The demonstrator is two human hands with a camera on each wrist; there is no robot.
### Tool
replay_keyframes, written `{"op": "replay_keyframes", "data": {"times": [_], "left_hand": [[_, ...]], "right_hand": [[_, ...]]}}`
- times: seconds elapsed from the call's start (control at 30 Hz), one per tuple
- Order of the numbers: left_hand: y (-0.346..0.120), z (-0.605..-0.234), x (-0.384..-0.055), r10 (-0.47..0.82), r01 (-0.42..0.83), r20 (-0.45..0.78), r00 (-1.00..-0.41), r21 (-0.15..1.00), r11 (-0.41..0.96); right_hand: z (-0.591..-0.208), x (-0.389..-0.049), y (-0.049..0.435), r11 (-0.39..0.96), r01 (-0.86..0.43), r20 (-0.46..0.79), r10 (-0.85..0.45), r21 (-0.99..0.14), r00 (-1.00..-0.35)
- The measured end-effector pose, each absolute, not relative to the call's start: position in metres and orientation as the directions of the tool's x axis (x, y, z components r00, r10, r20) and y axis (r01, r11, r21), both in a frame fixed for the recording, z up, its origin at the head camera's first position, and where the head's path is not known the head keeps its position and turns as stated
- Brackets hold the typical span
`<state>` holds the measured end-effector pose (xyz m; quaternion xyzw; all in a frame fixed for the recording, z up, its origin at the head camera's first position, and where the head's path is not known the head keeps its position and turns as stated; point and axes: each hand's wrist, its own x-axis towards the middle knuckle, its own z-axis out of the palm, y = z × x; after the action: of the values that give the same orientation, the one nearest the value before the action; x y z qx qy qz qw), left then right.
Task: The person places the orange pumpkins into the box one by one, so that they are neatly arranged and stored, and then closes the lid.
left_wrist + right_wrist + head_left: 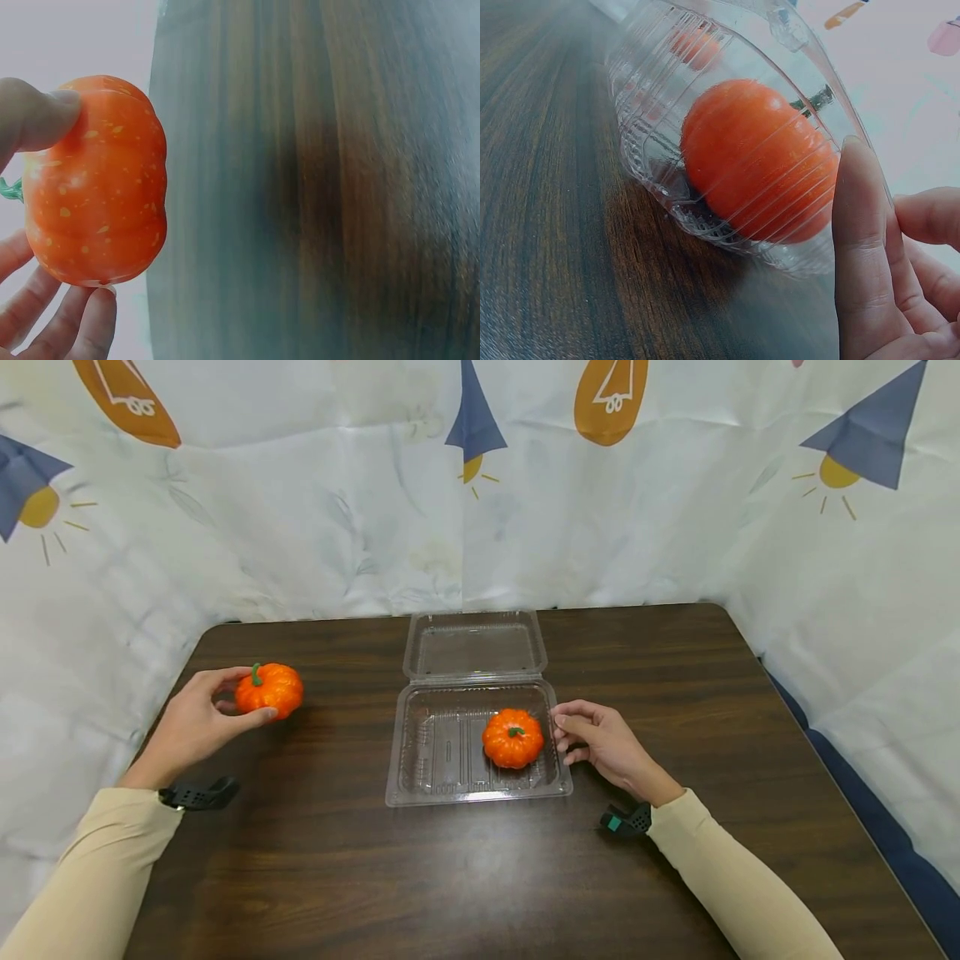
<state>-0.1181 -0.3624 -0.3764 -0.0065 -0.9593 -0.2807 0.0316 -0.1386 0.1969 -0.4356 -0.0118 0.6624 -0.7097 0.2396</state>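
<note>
On the left, my left hand [191, 722] grips a small orange toy pumpkin [276, 687] with a green stem, thumb on one side and fingers on the other. The left wrist view shows this pumpkin [97, 187] held up, with yellow flecks on its skin. A clear plastic hinged container [431, 797] lies with its lid folded back at the middle of the table. Inside its base, towards the right, sits a second orange pumpkin [513, 739], stem up. My right hand [607, 747] pinches the container's right rim, seen closely in the right wrist view.
The dark wooden table [375, 885] reaches back to a white patterned curtain [300, 527], which also hangs along both sides. The container's clear lid [476, 647] lies behind its base. Dark blue fabric [862, 802] shows past the right table edge.
</note>
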Motion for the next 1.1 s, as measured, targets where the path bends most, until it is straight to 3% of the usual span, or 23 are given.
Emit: {"op": "replay_keyframes", "data": {"times": [1.1], "left_hand": [[-0.303,-0.35,-0.123,0.135,0.183,0.128,-0.982,0.533,0.826]], "right_hand": [[-0.434,-0.138,0.196,-0.024,0.337,-0.307,-0.357,-0.941,-0.882]]}}
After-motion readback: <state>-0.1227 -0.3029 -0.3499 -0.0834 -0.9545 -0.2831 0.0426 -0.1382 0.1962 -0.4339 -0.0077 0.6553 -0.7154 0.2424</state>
